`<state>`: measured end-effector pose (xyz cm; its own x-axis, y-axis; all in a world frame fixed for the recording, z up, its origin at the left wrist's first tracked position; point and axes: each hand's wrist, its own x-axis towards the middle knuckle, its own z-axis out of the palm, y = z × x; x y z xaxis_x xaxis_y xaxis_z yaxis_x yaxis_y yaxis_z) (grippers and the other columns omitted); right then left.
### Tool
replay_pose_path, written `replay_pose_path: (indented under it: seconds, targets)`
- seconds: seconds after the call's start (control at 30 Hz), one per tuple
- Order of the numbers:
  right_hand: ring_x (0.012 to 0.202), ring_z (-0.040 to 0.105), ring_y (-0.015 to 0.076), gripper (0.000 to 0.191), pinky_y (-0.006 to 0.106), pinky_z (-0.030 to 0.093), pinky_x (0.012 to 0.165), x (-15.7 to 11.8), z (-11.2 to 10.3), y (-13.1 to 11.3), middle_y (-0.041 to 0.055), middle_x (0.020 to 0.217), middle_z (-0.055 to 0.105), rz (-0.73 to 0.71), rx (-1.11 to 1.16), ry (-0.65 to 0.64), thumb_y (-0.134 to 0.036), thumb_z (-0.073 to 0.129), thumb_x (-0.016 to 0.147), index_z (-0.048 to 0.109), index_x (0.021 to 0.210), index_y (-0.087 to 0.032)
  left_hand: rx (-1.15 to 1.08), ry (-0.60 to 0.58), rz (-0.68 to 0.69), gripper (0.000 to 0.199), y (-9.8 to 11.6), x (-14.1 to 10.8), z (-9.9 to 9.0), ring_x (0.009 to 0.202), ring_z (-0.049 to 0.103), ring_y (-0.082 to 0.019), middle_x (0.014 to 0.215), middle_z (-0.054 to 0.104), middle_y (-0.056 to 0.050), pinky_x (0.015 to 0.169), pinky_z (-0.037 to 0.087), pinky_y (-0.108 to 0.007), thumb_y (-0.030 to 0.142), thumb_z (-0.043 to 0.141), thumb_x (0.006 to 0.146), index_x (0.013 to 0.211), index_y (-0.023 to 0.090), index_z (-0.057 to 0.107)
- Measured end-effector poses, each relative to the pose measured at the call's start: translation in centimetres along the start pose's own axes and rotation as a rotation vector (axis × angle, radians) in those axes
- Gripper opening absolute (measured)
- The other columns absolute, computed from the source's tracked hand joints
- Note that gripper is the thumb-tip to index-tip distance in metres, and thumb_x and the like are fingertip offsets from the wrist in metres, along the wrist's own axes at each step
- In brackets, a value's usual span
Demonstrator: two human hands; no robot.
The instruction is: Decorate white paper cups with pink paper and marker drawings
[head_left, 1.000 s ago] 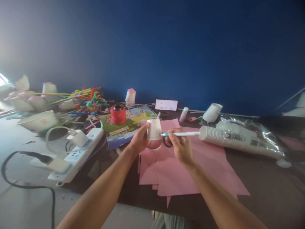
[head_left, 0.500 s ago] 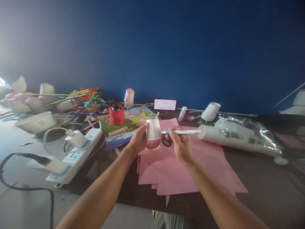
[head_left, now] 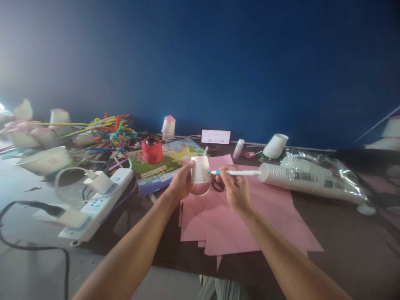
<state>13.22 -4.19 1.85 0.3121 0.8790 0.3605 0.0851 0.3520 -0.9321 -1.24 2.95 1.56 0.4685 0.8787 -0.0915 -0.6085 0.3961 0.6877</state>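
A white paper cup (head_left: 201, 168) with faint marks on it is gripped by my left hand (head_left: 181, 182), whose fingers wrap its left side. The cup's wide end faces down and toward me, and its inside looks reddish. My right hand (head_left: 235, 187) pinches a white marker (head_left: 242, 172) with a teal tip end, pointing left. The marker's tip meets the cup's right side or is very close to it. Below both hands lie sheets of pink paper (head_left: 237, 225). Dark scissor handles (head_left: 218, 186) show between the hands, partly hidden.
At left stand a power strip (head_left: 96, 208), a bowl (head_left: 45, 160) and colourful pipe cleaners (head_left: 112, 129). A red yarn spool (head_left: 152, 151) sits on a printed booklet (head_left: 165, 162). Behind are a phone (head_left: 216, 136) and glue stick (head_left: 238, 148). Stacked cups (head_left: 300, 179) in plastic lie right.
The marker's tip has moved slightly left, onto or nearer the cup's side. The whole view has shifted a little; my left hand keeps its hold on the cup.
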Motion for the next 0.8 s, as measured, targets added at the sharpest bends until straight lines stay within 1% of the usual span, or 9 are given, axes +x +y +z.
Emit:
replay_pose_path:
  seconds: [0.17,0.33,0.43,0.57,0.7,0.8]
  targets:
    - [0.051,0.049,0.0098,0.022,0.021,0.039,0.046,-0.02,0.02,0.18,-0.0010,0.060,0.059,0.000,-0.024,0.006,-0.039,0.054,0.085,0.057,0.080,-0.018,0.001,0.006,-0.002,0.024,0.01,0.03,0.07,0.097,0.067,-0.025,0.084,0.073,-0.008,0.093,0.048,-0.035,0.028,0.053,0.086,0.097,0.011,0.065]
    - [0.049,0.049,0.0096,0.022,0.020,0.038,0.045,-0.13,0.09,0.08,-0.0012,0.059,0.059,-0.004,-0.033,0.002,-0.040,0.054,0.085,0.057,0.080,-0.018,0.012,-0.028,0.032,0.028,-0.07,0.15,-0.05,0.089,0.068,-0.024,0.084,0.073,-0.009,0.090,0.049,-0.035,0.030,0.053,0.086,0.101,0.009,0.064]
    - [0.050,0.051,0.0100,0.022,0.021,0.039,0.046,-0.10,0.07,0.04,-0.0010,0.059,0.060,-0.011,-0.032,-0.006,-0.040,0.054,0.085,0.057,0.080,-0.018,0.030,-0.037,0.014,0.033,-0.03,0.04,-0.05,0.086,0.069,-0.024,0.088,0.072,-0.011,0.087,0.051,-0.036,0.032,0.054,0.086,0.107,0.008,0.063]
    - [0.049,0.049,0.0097,0.022,0.021,0.038,0.045,-0.03,-0.01,0.04,-0.0012,0.058,0.059,-0.006,-0.029,-0.007,-0.040,0.054,0.085,0.057,0.080,-0.019,0.008,-0.014,0.012,0.029,0.05,-0.09,-0.01,0.083,0.069,-0.022,0.087,0.072,-0.010,0.084,0.051,-0.033,0.030,0.055,0.085,0.102,0.008,0.064]
    - [0.047,0.047,0.0095,0.021,0.021,0.037,0.043,-0.05,0.01,-0.25,-0.0019,0.055,0.057,-0.009,-0.032,-0.009,-0.039,0.053,0.084,0.056,0.077,-0.019,-0.038,0.019,0.020,0.021,0.03,-0.07,-0.12,0.080,0.069,-0.018,0.085,0.072,-0.005,0.083,0.051,-0.027,0.026,0.057,0.085,0.097,0.011,0.065]
    - [0.046,0.046,0.0095,0.021,0.021,0.037,0.043,-0.08,0.07,-0.40,-0.0025,0.054,0.055,-0.017,-0.034,-0.018,-0.039,0.053,0.084,0.055,0.075,-0.020,-0.048,0.032,0.014,0.020,0.03,0.02,-0.24,0.080,0.069,-0.017,0.084,0.072,-0.005,0.083,0.051,-0.026,0.026,0.058,0.084,0.095,0.011,0.065]
